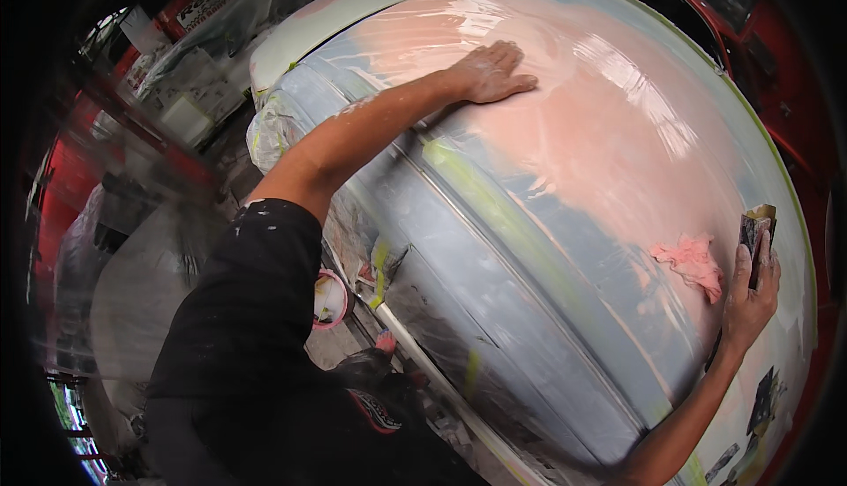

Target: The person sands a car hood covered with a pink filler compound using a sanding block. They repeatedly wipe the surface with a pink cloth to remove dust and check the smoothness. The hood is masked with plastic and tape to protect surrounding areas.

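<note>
A large curved car body panel [529, 248], grey with a wide smooth pink filler patch [600, 124], fills the view. My left hand [490, 73] lies flat on the upper part of the pink patch, fingers together, holding nothing. My right hand [750, 296] is at the panel's right side and grips a small flat spreader [757, 226] held upright. A lump of fresh pink filler [693, 261] sits on the panel just left of that hand. Yellow-green masking tape [481, 195] runs along a seam across the panel.
A small round tub with a pink rim [330, 299] sits below the panel by my dark sleeve. Plastic sheeting [132, 292] covers things at the left. Red bodywork [759, 54] shows at the right and top edges. Clutter lies at the top left.
</note>
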Tool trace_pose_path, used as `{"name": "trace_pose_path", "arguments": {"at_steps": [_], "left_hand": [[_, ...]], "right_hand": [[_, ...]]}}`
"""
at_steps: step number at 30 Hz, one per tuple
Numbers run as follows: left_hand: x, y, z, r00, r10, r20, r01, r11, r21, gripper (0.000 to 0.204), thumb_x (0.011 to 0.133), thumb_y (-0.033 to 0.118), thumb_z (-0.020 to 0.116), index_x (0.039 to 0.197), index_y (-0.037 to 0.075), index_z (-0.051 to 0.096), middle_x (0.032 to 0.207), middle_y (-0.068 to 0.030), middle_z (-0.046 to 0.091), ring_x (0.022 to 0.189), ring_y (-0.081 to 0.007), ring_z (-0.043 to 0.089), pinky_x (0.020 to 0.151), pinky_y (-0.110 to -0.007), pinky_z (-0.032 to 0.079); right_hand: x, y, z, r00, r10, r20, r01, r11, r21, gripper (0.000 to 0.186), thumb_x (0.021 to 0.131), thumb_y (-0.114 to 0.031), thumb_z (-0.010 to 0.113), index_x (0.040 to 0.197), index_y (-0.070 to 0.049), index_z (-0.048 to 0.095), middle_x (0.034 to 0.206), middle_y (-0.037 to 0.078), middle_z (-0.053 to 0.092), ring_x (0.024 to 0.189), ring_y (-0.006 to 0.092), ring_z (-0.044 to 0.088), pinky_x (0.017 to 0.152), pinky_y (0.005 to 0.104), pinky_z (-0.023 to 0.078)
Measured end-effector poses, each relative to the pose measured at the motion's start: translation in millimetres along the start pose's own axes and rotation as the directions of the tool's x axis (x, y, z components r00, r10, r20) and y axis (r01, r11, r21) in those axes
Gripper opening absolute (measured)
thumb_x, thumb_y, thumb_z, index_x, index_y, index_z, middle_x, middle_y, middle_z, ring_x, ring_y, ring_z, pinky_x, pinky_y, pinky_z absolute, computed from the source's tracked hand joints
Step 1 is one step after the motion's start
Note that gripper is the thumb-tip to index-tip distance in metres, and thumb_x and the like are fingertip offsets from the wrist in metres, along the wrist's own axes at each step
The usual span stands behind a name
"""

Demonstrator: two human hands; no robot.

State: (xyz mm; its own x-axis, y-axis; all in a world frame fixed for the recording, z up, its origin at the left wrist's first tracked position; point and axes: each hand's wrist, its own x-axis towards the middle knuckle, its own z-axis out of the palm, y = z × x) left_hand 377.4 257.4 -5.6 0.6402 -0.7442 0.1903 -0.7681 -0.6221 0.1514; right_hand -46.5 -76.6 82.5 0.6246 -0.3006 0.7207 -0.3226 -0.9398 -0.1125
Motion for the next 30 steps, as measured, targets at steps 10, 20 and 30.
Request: {"name": "trace_pose_path", "arguments": {"at_steps": [10,20,30], "left_hand": [[45,179,28,0.932,0.363,0.021,-0.357,0.924,-0.136,0.092,0.103,0.07,0.028,0.157,-0.004,0.032,0.166,-0.0237,0.028,0.156,-0.0348,0.024,0.127,-0.046,0.02],[-58,-118,6,0.985,-0.159,0.07,0.154,0.986,0.063,0.092,0.102,0.072,0.03,0.159,0.0,0.032,0.169,-0.0239,0.02,0.157,-0.0363,0.018,0.128,-0.044,0.019],[-156,-37,-15,0.895,-0.267,-0.358,0.172,0.946,-0.276,0.061,0.106,0.053,0.042,0.131,0.005,0.069,0.142,-0.0176,0.062,0.135,-0.0389,0.054,0.114,-0.042,0.042]], "right_hand": [[-4,4,-5,1.0,0.008,-0.012,-0.008,0.999,0.034,0.043,0.101,-0.027,0.066,0.14,-0.008,0.065,0.131,0.019,0.068,0.121,0.0336,0.064,0.103,0.0427,0.049],[-5,-20,-1,0.984,-0.151,0.098,0.135,0.979,0.15,0.043,0.098,-0.025,0.067,0.14,-0.013,0.066,0.132,0.018,0.066,0.119,0.0353,0.062,0.105,0.0422,0.047],[-22,-112,12,0.856,-0.385,0.345,0.347,0.923,0.169,0.045,0.092,-0.034,0.072,0.132,-0.015,0.071,0.141,0.023,0.058,0.124,0.0401,0.057,0.107,0.0473,0.043]]}}
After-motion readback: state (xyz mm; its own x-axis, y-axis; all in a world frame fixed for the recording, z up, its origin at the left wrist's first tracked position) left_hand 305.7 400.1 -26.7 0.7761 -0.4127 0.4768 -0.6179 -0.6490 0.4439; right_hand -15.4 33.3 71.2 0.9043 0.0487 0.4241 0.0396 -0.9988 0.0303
